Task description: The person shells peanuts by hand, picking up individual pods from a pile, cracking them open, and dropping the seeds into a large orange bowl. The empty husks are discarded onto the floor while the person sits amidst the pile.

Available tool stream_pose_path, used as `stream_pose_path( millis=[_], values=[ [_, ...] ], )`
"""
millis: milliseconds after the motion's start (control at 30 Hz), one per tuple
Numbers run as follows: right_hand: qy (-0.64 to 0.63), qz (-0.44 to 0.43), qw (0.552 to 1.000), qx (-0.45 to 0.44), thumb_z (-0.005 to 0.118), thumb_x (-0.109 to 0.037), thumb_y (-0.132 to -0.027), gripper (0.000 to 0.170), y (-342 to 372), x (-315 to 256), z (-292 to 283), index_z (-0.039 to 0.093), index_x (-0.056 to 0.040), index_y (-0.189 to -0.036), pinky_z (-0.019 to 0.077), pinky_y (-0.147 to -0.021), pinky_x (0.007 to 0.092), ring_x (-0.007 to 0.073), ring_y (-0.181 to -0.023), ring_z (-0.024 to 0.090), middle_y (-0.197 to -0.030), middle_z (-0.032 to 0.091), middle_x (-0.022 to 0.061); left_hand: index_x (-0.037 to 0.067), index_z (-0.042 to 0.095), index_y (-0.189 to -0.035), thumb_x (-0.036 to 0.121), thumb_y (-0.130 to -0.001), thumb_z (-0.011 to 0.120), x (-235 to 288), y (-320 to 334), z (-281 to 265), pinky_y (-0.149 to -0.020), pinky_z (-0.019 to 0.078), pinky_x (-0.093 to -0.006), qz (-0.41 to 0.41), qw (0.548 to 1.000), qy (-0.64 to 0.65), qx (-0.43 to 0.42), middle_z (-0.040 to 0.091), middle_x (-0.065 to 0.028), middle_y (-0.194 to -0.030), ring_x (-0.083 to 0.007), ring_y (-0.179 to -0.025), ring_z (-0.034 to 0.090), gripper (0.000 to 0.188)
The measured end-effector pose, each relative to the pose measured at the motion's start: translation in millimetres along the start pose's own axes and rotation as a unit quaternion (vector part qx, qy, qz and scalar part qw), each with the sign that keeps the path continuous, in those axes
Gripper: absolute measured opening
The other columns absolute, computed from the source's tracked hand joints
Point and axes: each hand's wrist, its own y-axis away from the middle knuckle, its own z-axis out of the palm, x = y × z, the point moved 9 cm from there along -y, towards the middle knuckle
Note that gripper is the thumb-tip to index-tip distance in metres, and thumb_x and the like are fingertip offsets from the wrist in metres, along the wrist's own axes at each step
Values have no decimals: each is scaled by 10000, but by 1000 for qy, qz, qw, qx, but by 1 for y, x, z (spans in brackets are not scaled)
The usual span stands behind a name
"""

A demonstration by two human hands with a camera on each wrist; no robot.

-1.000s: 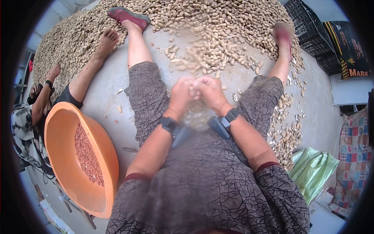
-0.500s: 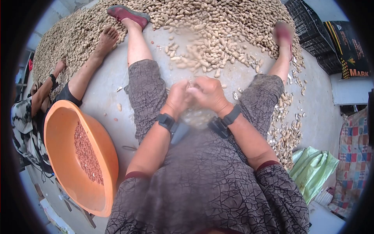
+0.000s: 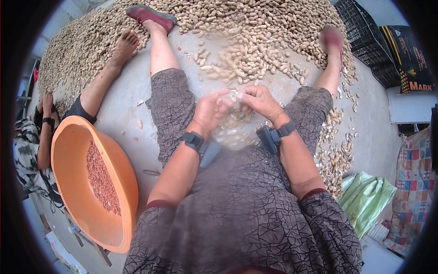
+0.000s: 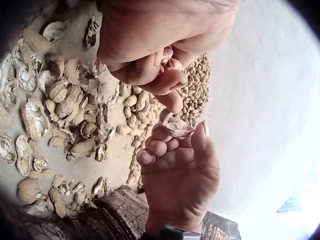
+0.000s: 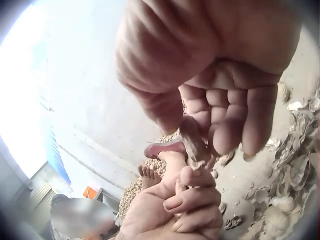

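Observation:
In the head view, my left hand and right hand face each other above a blurred heap of shells. Reddish kernels show inside the curled fingers of my left hand in the left wrist view. Below them, my right hand pinches a piece of peanut shell between thumb and fingers. From the right wrist, the same shell hangs from the thumb and forefinger of my right hand, close to my left fingertips.
Unshelled peanuts spread across the floor ahead. An orange basin with red kernels stands at left, near another person's leg. Loose shells, a green sack and a black crate lie at right.
My hands, closed together before, have drawn slightly apart, the right one moving rightward. At far left, the other person's hand has come back from the peanut pile.

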Motion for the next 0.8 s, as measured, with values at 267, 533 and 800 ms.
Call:
stream_pose_path(
  millis=[267,533,800],
  values=[
    [119,37,991,43,604,-238,-870,273,-7,22,-15,604,8,-752,473,-490,226,95,-561,568,-647,594,49,-72,370,-1271,49,-853,340,4,3,10,-408,331,-168,-5,999,21,-45,598,-214,-871,-88,-526,428,437],
    [233,18,970,67,586,-257,-787,293,-11,30,-24,621,26,-722,449,-600,376,273,-598,573,-670,599,184,-61,325,-1313,-28,-811,382,6,8,13,-405,319,-149,-15,999,-28,-29,599,-200,-904,-56,-511,405,506],
    [243,12,968,62,573,-259,-791,296,-12,36,-22,617,26,-720,459,-618,371,275,-617,581,-676,605,179,-33,451,-1219,101,-913,489,-1,4,5,-387,281,-147,-9,999,-37,-24,607,-84,-773,-32,-458,381,336]
  ],
)
